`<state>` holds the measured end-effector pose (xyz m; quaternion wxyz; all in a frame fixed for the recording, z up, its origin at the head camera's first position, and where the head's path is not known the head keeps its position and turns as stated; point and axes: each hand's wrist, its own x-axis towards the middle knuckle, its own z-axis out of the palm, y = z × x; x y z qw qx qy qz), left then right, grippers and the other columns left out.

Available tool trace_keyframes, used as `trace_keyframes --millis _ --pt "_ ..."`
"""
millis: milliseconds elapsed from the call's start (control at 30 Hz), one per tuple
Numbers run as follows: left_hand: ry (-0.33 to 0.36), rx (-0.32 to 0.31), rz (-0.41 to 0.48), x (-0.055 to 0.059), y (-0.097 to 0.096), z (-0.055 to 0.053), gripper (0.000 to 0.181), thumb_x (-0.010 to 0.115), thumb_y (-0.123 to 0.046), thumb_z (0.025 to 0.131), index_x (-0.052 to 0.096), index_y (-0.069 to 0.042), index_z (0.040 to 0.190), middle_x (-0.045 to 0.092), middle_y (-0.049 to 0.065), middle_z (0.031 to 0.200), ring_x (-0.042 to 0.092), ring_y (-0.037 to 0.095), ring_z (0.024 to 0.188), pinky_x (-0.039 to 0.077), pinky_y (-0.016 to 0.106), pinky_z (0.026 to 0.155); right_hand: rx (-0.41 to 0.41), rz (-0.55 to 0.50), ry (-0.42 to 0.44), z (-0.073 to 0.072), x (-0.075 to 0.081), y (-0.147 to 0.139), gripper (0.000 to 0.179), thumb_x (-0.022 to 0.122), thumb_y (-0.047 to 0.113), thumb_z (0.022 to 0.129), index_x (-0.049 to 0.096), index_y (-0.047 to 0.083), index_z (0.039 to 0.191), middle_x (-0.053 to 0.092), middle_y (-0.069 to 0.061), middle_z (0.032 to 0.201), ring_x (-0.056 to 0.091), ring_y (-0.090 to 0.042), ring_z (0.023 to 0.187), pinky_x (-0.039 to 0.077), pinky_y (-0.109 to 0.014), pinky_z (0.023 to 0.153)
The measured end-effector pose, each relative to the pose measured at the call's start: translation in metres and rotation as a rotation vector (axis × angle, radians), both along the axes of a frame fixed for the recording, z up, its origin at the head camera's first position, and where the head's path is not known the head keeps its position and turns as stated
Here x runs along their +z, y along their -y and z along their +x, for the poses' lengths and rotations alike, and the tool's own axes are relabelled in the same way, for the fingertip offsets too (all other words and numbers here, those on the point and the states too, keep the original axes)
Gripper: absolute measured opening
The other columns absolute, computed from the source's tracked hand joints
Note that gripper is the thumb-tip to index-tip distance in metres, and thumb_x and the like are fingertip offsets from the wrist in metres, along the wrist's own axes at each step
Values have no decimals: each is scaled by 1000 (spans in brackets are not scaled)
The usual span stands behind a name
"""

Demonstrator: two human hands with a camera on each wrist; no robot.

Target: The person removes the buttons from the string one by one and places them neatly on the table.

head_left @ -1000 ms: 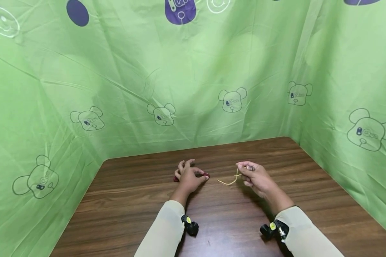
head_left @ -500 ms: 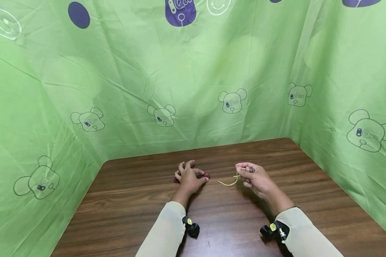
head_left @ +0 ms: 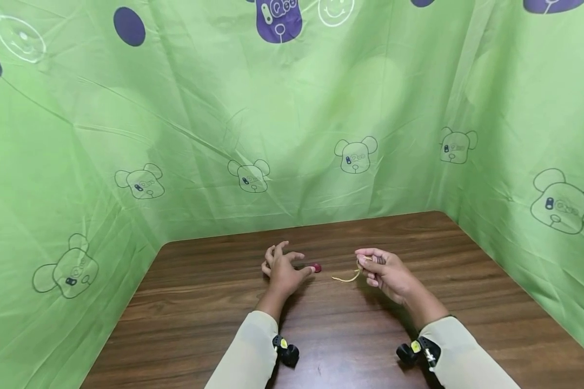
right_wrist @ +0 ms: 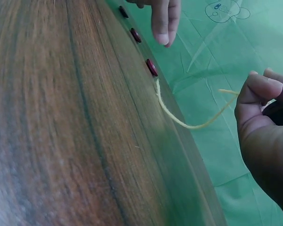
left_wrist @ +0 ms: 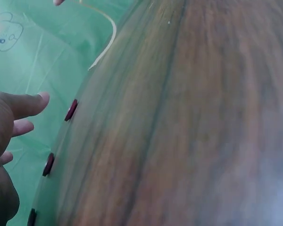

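My left hand [head_left: 283, 273] is over the table with its fingers spread and nothing between them. Close to its thumb lies a dark red disc [head_left: 317, 268], button-like in shape. The left wrist view has a second red disc [left_wrist: 48, 164] and a darker one [left_wrist: 32, 217] in a row with it, both hidden by the hand in the head view. With thumb and forefinger my right hand [head_left: 386, 273] pinches a yellow string [head_left: 346, 280], whose loose end curves down toward the red disc. A black glossy thing [right_wrist: 279, 113] shows in the right palm; its kind is unclear.
The brown wood-grain table [head_left: 199, 324] lies under both hands. Behind and at both sides hangs a green printed cloth [head_left: 292, 108]. Each sleeve carries a small black wrist camera [head_left: 288, 354].
The left forefinger has lifted away from the thumb, leaving the red disc in plainer sight on the table. The right hand keeps pinching the string, nearly in place. The head view has shifted slightly.
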<state>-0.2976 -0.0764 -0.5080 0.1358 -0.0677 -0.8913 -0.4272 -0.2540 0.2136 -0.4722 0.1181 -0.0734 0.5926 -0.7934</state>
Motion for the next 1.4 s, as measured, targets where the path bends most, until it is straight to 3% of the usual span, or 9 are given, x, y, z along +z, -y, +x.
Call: trace_keyframes --millis 133,267,567,833,967,1067,1233,1400 --pt "-16 24 22 2 3 4 40 98 -24 82 82 -5 113 45 18 166 15 51 161 2 83 119 4 -11 -14 0 -2 0 20 59 -2 109 56 7 127 70 4 92 51 -4 66 42 -16 54" --pt "-3 26 23 7 5 9 40 97 -30 84 82 -9 115 44 11 168 13 46 164 2 80 122 16 1 -28 -2 -4 0 16 58 -2 109 54 5 123 70 5 91 50 -3 64 42 -16 54" --pt "-23 -49 51 24 -1 23 36 96 -35 84 83 -18 113 46 5 167 14 41 164 5 76 124 31 68 -34 1 -1 2 12 64 8 110 63 9 122 74 9 103 45 -4 64 45 -17 54" --pt "17 -130 156 43 -8 40 33 97 -34 82 85 -19 108 51 3 163 18 36 162 7 76 121 27 129 -42 2 0 5 16 70 8 106 67 11 122 78 8 108 51 -2 66 46 -18 54" --pt "25 -173 196 49 -12 47 30 98 -32 82 85 -20 106 55 3 160 23 35 161 16 77 124 34 133 -47 4 0 6 18 71 5 104 71 13 121 81 9 110 53 -1 66 46 -18 54" --pt "12 -216 215 51 -15 51 31 98 -29 81 86 -19 107 57 1 158 27 36 160 22 77 122 51 128 -59 4 0 7 19 71 4 104 73 15 120 81 8 110 50 -1 64 46 -17 55" --pt "-8 -274 241 50 -22 56 30 97 -25 83 86 -15 111 59 0 157 30 36 158 23 74 123 72 129 -89 5 -1 9 21 71 3 104 75 14 122 81 6 112 48 -1 63 47 -18 56" --pt "-20 -291 263 47 -29 58 30 94 -24 87 86 -12 113 61 0 156 34 36 157 30 68 125 65 123 -113 6 -1 13 22 71 5 105 74 8 126 80 9 108 48 -1 62 48 -19 57"
